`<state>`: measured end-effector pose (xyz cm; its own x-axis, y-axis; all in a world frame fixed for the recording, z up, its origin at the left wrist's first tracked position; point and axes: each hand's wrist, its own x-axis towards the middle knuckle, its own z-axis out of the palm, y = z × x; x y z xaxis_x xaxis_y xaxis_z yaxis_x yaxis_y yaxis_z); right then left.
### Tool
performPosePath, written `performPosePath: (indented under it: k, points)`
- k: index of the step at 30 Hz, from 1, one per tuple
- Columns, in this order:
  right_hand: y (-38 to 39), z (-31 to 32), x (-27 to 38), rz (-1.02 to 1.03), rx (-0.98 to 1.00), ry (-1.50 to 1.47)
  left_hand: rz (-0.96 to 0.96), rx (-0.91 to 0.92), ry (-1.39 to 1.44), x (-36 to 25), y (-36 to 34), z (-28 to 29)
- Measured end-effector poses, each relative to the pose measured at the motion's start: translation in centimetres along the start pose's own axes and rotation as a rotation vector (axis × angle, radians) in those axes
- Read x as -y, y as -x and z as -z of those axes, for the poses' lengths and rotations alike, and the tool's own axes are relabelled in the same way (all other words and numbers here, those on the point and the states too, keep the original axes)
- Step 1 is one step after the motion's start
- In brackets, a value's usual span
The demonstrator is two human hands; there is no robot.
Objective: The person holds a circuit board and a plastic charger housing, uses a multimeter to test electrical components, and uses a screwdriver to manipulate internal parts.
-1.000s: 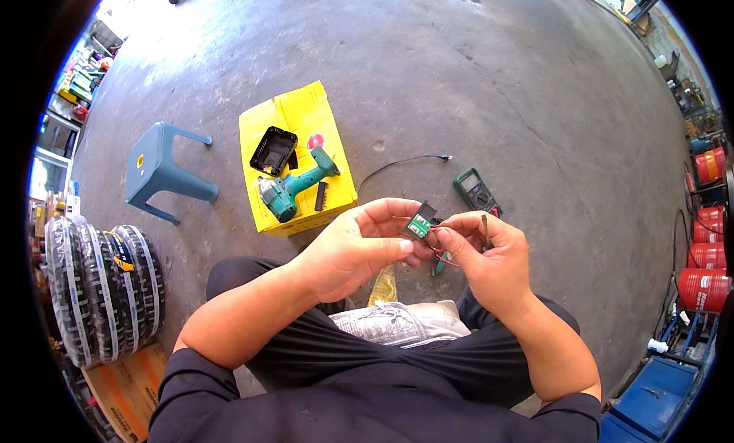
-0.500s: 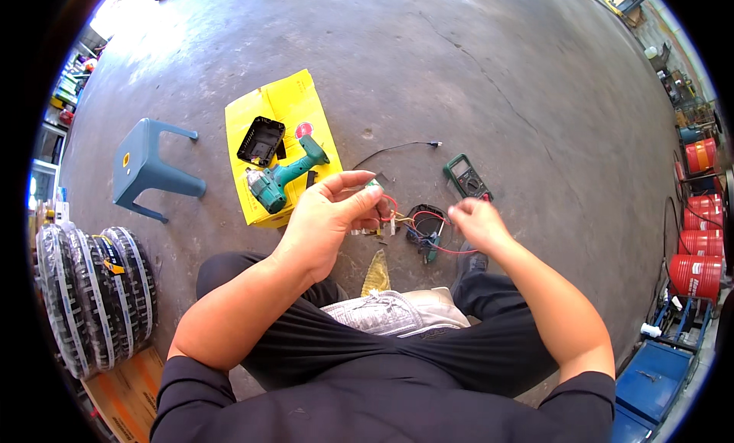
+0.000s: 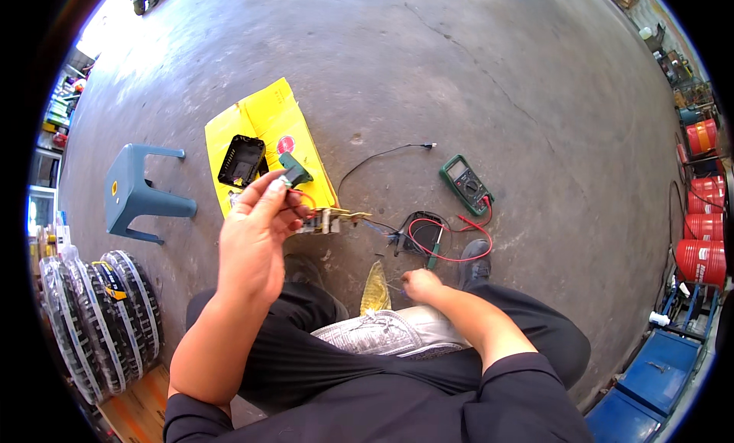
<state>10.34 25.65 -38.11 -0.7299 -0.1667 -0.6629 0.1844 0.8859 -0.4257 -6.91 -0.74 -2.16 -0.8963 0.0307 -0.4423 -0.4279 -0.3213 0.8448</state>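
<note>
My left hand (image 3: pixel 256 233) is raised, its thumb and fingers pinching a circuit board (image 3: pixel 327 220) with red wires and metal parts that juts out to the right. Part of the board is hidden behind the fingers. Down by the floor, my right hand (image 3: pixel 422 286) has its fingers curled together near the yellow translucent piece (image 3: pixel 375 288); what they hold, if anything, is hidden. Ahead of that hand lies an open black plastic casing (image 3: pixel 417 230), with red and black test leads (image 3: pixel 487 248) over and beside it. The leads run from a green multimeter (image 3: pixel 466 184) standing farther right.
A yellow box (image 3: pixel 264 107) carries a black shell (image 3: pixel 241 160) and a teal power tool (image 3: pixel 297 168), largely behind my left hand. A plugged cord (image 3: pixel 397 146) lies on the floor. A blue stool (image 3: pixel 141 191) and wrapped tires (image 3: pixel 95 321) stand left; red drums (image 3: pixel 699 263) line the right.
My left hand has moved left with the circuit board, away from the black casing. My right hand has come down from beside the multimeter toward the floor between my legs.
</note>
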Motion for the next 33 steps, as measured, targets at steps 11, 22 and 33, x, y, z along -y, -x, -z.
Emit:
performPosePath:
  k: [11,22,33]
  points:
    - [-3.8,11.3,-14.0,-0.414,-0.681,0.107,-0.022,-0.043,0.102,-1.3,-1.6,0.2]
    - [-7.0,9.1,-17.0,-0.318,-0.465,0.477,0.111,-0.115,0.094,-1.1,-2.5,0.5]
    - [-6.0,15.2,-5.5,-0.145,-0.482,-0.062,-0.014,-0.083,0.028,-1.7,-2.8,0.8]
